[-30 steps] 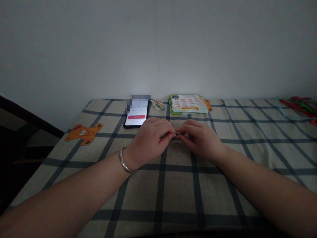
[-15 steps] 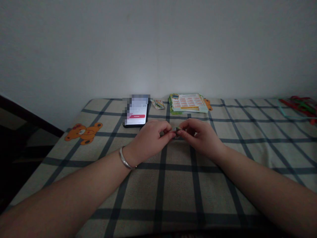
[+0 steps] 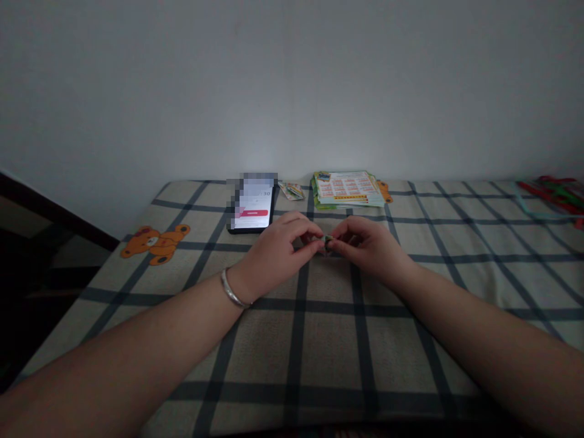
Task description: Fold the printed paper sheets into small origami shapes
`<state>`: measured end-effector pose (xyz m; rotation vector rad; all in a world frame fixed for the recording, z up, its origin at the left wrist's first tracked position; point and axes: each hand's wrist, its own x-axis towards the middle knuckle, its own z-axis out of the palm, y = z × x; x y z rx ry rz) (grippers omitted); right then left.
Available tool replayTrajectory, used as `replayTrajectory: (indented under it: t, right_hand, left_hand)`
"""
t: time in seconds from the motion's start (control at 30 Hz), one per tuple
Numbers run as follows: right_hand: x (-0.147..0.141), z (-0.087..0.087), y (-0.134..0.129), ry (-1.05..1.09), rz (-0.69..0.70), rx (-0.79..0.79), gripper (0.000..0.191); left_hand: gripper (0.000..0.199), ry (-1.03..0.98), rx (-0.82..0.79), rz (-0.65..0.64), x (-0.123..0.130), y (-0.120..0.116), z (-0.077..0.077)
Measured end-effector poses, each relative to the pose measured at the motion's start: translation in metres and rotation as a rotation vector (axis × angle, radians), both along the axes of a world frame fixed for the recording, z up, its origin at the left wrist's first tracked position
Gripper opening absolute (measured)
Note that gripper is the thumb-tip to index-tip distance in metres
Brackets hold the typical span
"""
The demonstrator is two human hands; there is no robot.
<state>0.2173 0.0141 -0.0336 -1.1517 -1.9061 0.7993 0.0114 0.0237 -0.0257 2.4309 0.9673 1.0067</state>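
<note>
Between my two hands is a small folded piece of printed paper [image 3: 326, 241], mostly covered by fingertips. My left hand [image 3: 285, 249], with a silver bangle at the wrist, pinches its left side between thumb and fingers. My right hand [image 3: 369, 246] pinches the right side in the same way. Both hands stay low over the checked tablecloth [image 3: 328, 353], fingertips almost meeting. Beyond them lies a stack of printed sheets [image 3: 347, 188] with a calendar grid on top. Left of the stack sits a small folded paper piece [image 3: 291, 191].
A phone [image 3: 253, 207] with a lit screen lies beyond my left hand. At the far right is a tangle of red and green items [image 3: 559, 194]. A bear figure [image 3: 157, 244] is on the cloth at left. The wall [image 3: 292, 91] borders the table's back edge.
My fingers have shifted slightly around the small paper, and the left fingers are raised a little. Both hands keep hold of it. The digits on the phone screen have changed.
</note>
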Motion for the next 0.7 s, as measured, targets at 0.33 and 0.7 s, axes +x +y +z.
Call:
replayTrajectory:
  t: [0.33,0.7]
  right_hand:
    - [-0.003,0.007,-0.007,-0.137,0.021,0.217,0.003]
    - [-0.003,0.007,-0.011,-0.262,0.054,0.335,0.005]
  left_hand:
    - [0.004,-0.027,0.047,-0.018,0.000,-0.004,0.000]
    - [0.006,-0.014,0.002,-0.082,0.001,-0.005,0.002]
